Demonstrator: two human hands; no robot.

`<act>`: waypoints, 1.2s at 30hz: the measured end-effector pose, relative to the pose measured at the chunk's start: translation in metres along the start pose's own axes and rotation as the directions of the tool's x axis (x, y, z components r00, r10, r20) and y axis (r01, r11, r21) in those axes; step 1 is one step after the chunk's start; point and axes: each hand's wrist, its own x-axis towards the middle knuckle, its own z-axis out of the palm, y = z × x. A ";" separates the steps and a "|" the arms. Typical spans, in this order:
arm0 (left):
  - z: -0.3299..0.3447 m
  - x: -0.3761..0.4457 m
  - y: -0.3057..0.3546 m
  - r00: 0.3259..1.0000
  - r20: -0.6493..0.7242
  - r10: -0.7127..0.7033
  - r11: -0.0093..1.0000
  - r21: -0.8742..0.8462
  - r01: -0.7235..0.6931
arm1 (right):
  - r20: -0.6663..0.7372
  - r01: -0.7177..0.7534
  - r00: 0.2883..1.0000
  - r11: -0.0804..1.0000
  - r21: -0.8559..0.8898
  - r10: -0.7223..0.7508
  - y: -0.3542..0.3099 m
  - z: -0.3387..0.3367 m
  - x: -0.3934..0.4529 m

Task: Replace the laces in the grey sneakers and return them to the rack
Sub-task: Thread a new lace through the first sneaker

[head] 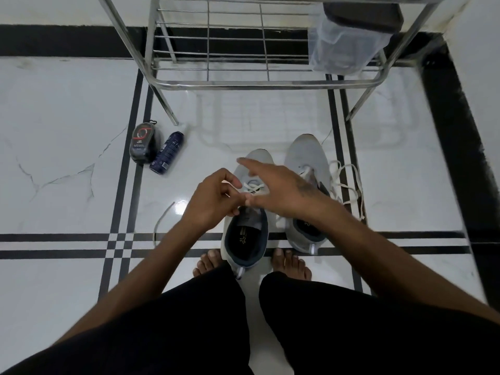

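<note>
Two grey sneakers stand on the tiled floor in front of my bare feet. The left sneaker has a white lace crossed through its front eyelets. My left hand pinches one end of that lace above the tongue. My right hand hovers over the same shoe, forefinger stretched toward the toe, thumb and lower fingers at the other lace end. The right sneaker stands beside it, its white lace lying loose on the floor to its right.
A metal shoe rack stands just beyond the sneakers, a dark item in a clear bag on its right side. A shoe-polish sponge and a dark spray can lie at left. A loose lace trails left of my arm.
</note>
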 end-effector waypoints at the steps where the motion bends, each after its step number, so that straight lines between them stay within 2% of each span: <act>1: 0.000 0.002 -0.001 1.000 -0.016 -0.011 0.999 -0.042 0.010 | 0.018 -0.021 1.000 0.996 0.082 0.020 -0.001 0.004 0.000; 4: -0.008 0.002 -0.010 0.999 -0.023 -0.043 0.988 -0.148 0.039 | -0.117 -0.135 0.984 0.991 0.016 0.136 0.016 -0.002 0.003; 6: -0.012 -0.001 -0.021 0.997 -0.032 -0.074 0.981 -0.184 0.067 | -0.112 -0.165 0.981 0.986 -0.028 0.161 0.026 -0.001 0.002; 8: -0.007 -0.001 -0.027 0.997 -0.022 -0.077 0.983 -0.169 0.072 | -0.011 -0.102 0.995 0.994 -0.037 0.102 0.024 0.007 0.001; 10: 0.001 0.001 -0.027 0.997 -0.019 -0.069 0.982 -0.178 0.064 | 0.058 -0.003 0.998 1.000 0.029 0.002 0.017 0.021 0.002; 12: 0.006 0.003 -0.028 0.995 -0.079 -0.064 0.982 -0.183 0.049 | -0.025 0.006 1.000 0.986 0.165 -0.002 0.013 0.030 0.005; 13: 0.005 0.003 -0.031 0.990 -0.123 -0.064 0.989 -0.139 0.047 | -0.093 -0.016 0.995 0.978 0.206 0.036 0.014 0.031 0.007; 15: 0.003 0.000 -0.036 0.986 -0.166 -0.032 0.997 0.061 0.042 | -0.192 -0.078 0.972 0.960 0.268 0.133 0.022 0.031 0.008; 18: 0.013 -0.007 -0.044 0.999 -0.043 0.010 0.936 0.351 0.006 | -0.201 -0.116 0.962 0.944 0.309 0.183 0.029 0.034 0.006; 20: 0.020 -0.005 -0.048 0.996 -0.069 0.049 0.913 0.408 -0.017 | -0.191 -0.123 0.965 0.955 0.271 0.178 0.027 0.040 0.008; 21: 0.021 -0.004 -0.050 0.994 -0.106 0.026 0.929 0.369 0.015 | -0.188 -0.125 0.967 0.962 0.243 0.173 0.024 0.044 0.009; 23: 0.016 -0.001 -0.056 0.985 -0.140 -0.099 0.980 0.159 0.121 | -0.172 -0.148 0.968 0.969 0.198 0.183 0.021 0.052 0.014; 25: 0.010 -0.002 -0.063 0.972 -0.091 -0.216 0.975 -0.081 0.209 | -0.146 -0.179 0.967 0.967 0.182 0.207 0.019 0.062 0.019; 27: 0.007 -0.005 -0.065 0.969 -0.049 -0.242 0.953 -0.201 0.228 | -0.133 -0.190 0.968 0.969 0.157 0.212 0.017 0.068 0.023; 30: 0.006 -0.006 -0.066 0.976 -0.025 -0.218 0.943 -0.262 0.204 | -0.127 -0.169 0.975 0.980 0.104 0.181 0.017 0.073 0.029; 36: 0.007 -0.006 -0.067 0.983 -0.022 -0.180 0.960 -0.223 0.171 | -0.151 -0.128 0.978 0.987 0.102 0.143 0.023 0.078 0.031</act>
